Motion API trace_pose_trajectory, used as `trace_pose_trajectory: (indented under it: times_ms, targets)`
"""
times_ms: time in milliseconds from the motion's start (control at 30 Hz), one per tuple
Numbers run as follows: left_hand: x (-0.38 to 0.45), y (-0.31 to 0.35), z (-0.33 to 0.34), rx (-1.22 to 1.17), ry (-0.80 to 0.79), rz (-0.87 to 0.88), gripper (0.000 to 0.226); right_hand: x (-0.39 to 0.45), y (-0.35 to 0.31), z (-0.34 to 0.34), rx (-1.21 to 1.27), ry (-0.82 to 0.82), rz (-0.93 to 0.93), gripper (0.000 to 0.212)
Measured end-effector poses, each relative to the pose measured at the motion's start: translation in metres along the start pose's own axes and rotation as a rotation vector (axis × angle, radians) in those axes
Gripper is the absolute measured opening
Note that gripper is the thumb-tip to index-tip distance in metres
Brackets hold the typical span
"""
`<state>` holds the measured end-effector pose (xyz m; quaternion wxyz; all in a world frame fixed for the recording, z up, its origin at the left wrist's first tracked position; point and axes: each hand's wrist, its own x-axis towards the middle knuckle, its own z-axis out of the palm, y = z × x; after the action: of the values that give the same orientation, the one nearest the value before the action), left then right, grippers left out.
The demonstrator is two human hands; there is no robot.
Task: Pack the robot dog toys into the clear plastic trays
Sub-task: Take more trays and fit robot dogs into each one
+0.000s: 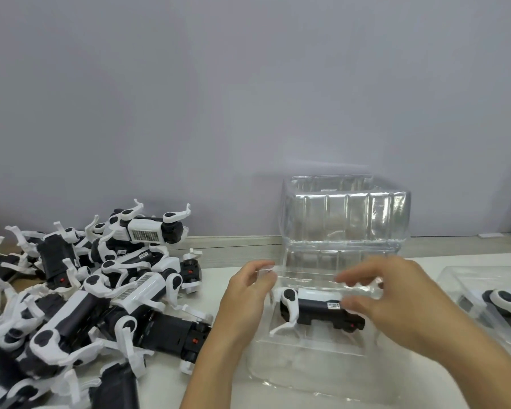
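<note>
1. Grey wall behind; pale bench (219,278) below.
2. One heaped pile of robot dogs (95,290), too tangled to count, lies left.
3. One dog (316,309) lies in the tray (307,364) between my hands.
4. Left fingers (263,268) and right fingers (357,278) pinch the clear lid (342,219).
5. Second packed tray (484,278) sits right.

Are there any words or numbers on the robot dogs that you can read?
None can be read.
Robot dog in the tray: small white sticker with dark print, too blurred.
Pile of robot dogs: small white stickers, too small to read.
</note>
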<state>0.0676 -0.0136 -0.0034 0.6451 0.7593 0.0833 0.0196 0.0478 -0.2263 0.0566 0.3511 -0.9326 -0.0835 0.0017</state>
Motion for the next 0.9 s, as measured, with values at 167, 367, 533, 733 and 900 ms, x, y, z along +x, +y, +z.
trace_pose_trajectory:
  times_ms: [167, 367, 533, 733, 900]
  targets:
    - [-0.003, 0.001, 0.000, 0.045, -0.051, 0.027, 0.049, -0.003, 0.009, -0.005, -0.073, -0.077, 0.091, 0.025]
    - [-0.002, -0.001, 0.000, 0.066, -0.016, 0.014, 0.038, -0.004, -0.002, -0.008, -0.164, -0.051, 0.098, 0.026]
    - [-0.003, 0.000, 0.000, 0.046, -0.016, -0.002, 0.035, -0.012, 0.001, -0.024, -0.178, -0.047, 0.160, 0.025]
    - [-0.003, 0.001, 0.001, 0.059, -0.001, 0.003, 0.029, -0.007, -0.001, -0.011, -0.191, -0.062, 0.169, 0.029]
    - [-0.005, 0.004, 0.000, 0.078, -0.024, -0.009, 0.029, -0.006, 0.005, -0.015, -0.153, -0.049, 0.131, 0.025]
